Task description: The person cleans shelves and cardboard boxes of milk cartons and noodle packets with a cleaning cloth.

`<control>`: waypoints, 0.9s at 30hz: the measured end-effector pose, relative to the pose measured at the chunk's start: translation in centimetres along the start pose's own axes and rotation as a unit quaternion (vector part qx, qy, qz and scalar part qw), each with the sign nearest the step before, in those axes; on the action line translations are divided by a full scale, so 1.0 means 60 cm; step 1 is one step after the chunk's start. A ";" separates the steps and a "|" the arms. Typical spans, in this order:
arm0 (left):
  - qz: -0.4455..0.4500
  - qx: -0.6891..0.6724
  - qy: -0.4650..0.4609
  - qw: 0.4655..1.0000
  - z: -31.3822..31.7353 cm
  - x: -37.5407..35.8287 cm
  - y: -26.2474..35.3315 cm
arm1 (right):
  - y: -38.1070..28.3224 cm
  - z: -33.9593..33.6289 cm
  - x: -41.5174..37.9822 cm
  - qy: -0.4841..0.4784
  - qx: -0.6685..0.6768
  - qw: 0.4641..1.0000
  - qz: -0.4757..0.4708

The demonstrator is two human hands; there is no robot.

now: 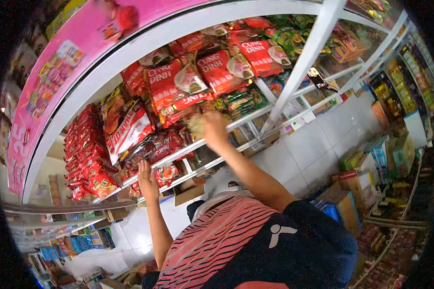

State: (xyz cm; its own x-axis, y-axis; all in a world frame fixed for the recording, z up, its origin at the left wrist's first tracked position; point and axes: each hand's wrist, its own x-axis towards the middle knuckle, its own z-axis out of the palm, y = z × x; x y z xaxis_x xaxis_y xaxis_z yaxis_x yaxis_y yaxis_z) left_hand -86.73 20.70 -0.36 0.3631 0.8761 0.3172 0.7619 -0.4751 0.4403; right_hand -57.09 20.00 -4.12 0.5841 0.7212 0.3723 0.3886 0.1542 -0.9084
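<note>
My right hand [215, 129] is blurred and reaches over the front rail of the shelf [236, 124]. Its fingers are closed on a crumpled yellowish cloth [196, 126], just below the red Cung Dinh noodle packs [174, 82]. My left hand [148, 183] rests at the shelf's front edge with its fingers stretched out and nothing in them. Close by it lie dark red noodle packets [164, 147] and a large red and white pack [130, 129]. To its left stands a stack of small red packets [88, 149].
A white upright post [301, 65] rises right of my right hand. Green packs [294, 36] fill the shelf's far end. Cardboard boxes [342, 204] stand on the tiled floor [318, 144] at right, before another stocked shelf [405, 86]. A pink banner [58, 91] runs along the top.
</note>
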 end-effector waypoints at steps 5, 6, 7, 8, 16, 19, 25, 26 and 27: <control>0.001 0.000 0.005 1.000 0.003 -0.002 0.011 | -0.061 -0.092 0.010 -0.083 -0.200 0.962 -0.169; 0.007 0.027 0.032 0.999 0.012 -0.006 0.009 | -0.074 -0.140 0.027 -0.058 -0.195 0.964 -0.170; 0.013 0.054 0.059 0.997 0.021 -0.008 0.006 | -0.026 -0.172 0.048 -0.026 -0.242 0.953 -0.182; 0.024 0.056 0.079 0.995 0.030 -0.009 0.005 | -0.007 -0.206 0.058 0.048 -0.256 0.953 -0.154; 0.042 0.118 0.233 0.964 0.094 -0.004 -0.009 | -0.049 -0.093 0.021 0.038 -0.296 0.951 -0.078; 0.049 0.127 0.197 0.971 0.084 -0.006 -0.018 | -0.098 -0.021 -0.047 -0.107 -0.287 0.941 -0.143; 0.054 0.131 0.176 0.974 0.078 -0.007 -0.022 | -0.050 -0.142 0.002 -0.199 -0.225 0.925 -0.234; 0.055 0.120 0.183 0.974 0.079 -0.008 -0.018 | -0.036 -0.169 0.021 -0.138 -0.229 0.937 -0.226; 0.055 0.110 0.190 0.974 0.078 -0.008 -0.016 | -0.029 -0.197 0.038 -0.075 -0.259 0.938 -0.216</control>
State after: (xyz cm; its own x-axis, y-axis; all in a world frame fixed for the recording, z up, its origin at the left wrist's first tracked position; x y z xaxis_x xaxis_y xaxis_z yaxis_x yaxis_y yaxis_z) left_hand -85.10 21.10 -4.86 0.2566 0.7074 0.6587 0.8411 -0.4991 0.2083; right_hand -48.03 13.42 0.56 0.2009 0.7595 0.6187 0.8831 0.1329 -0.4499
